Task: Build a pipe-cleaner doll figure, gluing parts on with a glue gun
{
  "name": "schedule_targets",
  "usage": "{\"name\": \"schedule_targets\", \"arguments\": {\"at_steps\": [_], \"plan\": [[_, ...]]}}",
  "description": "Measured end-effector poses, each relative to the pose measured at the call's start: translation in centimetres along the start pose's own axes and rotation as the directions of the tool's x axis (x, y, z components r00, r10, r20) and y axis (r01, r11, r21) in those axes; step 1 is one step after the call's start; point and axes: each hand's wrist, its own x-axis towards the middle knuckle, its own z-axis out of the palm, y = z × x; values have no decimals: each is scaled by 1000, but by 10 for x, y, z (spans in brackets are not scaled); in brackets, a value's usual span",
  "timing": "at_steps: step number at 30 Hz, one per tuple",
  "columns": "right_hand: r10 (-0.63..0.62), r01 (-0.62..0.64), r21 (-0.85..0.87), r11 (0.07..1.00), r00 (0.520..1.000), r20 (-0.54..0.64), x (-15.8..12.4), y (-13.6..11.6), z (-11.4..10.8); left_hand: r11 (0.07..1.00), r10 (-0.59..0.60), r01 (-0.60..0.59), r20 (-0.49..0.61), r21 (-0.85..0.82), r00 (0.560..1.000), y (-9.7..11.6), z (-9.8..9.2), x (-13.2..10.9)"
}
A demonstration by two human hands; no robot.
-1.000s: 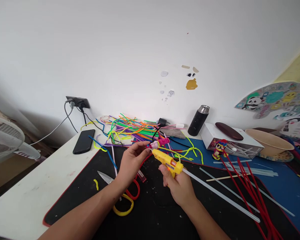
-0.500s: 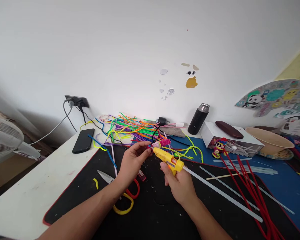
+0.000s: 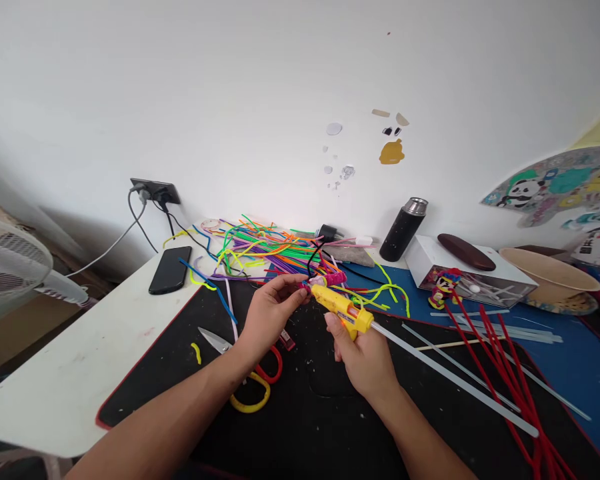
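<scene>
A yellow hot glue gun [image 3: 337, 305] is gripped in my right hand [image 3: 365, 353], a long clear glue stick [image 3: 455, 380] running out of its back. Its nozzle points up and left at a small pink and magenta pipe cleaner figure [image 3: 335, 280]. My left hand [image 3: 275, 307] pinches the figure's left end between thumb and fingertips; the glue gun's front hides part of it. Below my left wrist lie scissors [image 3: 250, 397] with red and yellow handles, blades spread. A small dark red box [image 3: 287, 341] rests between my hands on the black mat [image 3: 310, 427].
Behind my hands spreads a pile of coloured pipe cleaners [image 3: 260, 250]. A phone [image 3: 170, 270] lies at left. A black thermos [image 3: 404, 230], a white box [image 3: 475, 270], a finished-looking small figure [image 3: 445, 288] and red pipe cleaners [image 3: 517, 380] stand or lie at right.
The whole view has shifted slightly. Both hands keep their holds, and the glue gun's nozzle stays close to the pipe cleaner figure, which has barely moved.
</scene>
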Motion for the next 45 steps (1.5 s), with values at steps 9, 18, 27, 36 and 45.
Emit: {"name": "schedule_targets", "arguments": {"at_steps": [9, 18, 27, 36, 45], "plan": [[36, -35, -28, 999, 999, 27, 0, 2, -1, 999, -42, 42, 7, -19, 999, 0, 0, 1], [73, -72, -64, 995, 997, 23, 1, 3, -1, 997, -59, 60, 26, -47, 998, 0, 1, 2], [43, -40, -81, 996, 999, 30, 1, 3, -1, 996, -83, 85, 40, -40, 996, -2, -1, 4], [72, -68, -57, 996, 996, 57, 1, 3, -2, 997, -69, 70, 33, -27, 997, -2, -2, 5], [113, -113, -14, 994, 991, 71, 1, 8, 0, 972, 79, -85, 36, 220, 996, -4, -4, 3]]}}
